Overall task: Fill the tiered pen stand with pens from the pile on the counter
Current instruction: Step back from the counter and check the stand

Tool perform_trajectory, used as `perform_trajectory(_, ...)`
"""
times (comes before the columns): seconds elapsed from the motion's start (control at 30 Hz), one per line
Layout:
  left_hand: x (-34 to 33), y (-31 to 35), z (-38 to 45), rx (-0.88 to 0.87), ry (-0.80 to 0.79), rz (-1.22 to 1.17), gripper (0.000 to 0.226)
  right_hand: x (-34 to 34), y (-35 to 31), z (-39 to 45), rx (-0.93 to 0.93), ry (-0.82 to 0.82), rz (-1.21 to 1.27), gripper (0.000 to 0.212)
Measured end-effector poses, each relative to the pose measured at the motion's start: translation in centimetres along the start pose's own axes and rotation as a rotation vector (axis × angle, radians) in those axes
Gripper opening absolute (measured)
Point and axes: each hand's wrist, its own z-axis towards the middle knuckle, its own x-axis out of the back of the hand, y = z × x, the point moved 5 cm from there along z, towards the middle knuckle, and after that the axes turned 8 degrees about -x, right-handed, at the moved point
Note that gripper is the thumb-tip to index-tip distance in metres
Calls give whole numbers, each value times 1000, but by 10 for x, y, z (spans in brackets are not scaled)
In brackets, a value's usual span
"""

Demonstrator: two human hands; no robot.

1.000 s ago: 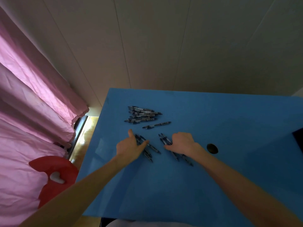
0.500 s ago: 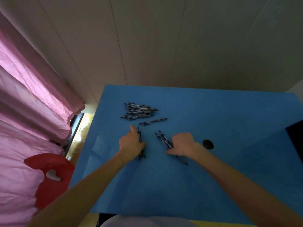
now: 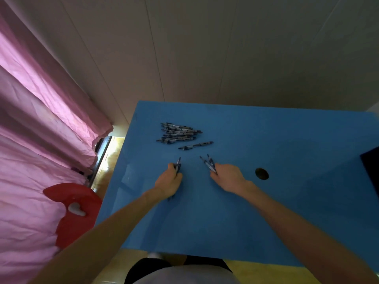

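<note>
Two hands: on the blue bench (image 3: 266, 212).
Left hand (image 3: 169, 182): fingers grasp a pen bundle (image 3: 178, 166).
Right hand (image 3: 228, 177): fingers curl around pens (image 3: 208, 162).
Pen pile (image 3: 178, 133): far-left bench, one loose pen (image 3: 195, 145) beside.

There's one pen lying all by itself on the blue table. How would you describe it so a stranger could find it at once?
On the blue table, find the pile of pens near the far left corner. Just right of it, nearer the person, lies the single pen, touching neither the pile nor either hand.
</note>
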Motion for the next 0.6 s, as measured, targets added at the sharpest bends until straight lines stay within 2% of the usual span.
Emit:
perform_trajectory(0.13,-4,13,-9,5,-41,-339,16,-5,26,-15,-179,-50,633,39)
perform_trajectory(0.2,-2,24,-12,12,-27,-433,23,-4,35,-28,-241,-55,863,38)
perform_trajectory(0.3,-4,42,-19,62,-51,-600,29,-6,50,-66,-374,32,1140,32)
perform_trajectory(0.5,-39,90,-47,93,-217,-915,17,-9,77,-152,-567,240,1464,29)
perform_trajectory(0.6,-64,120,-68,64,-233,-961,18,-8,94,-199,-661,291,1529,19)
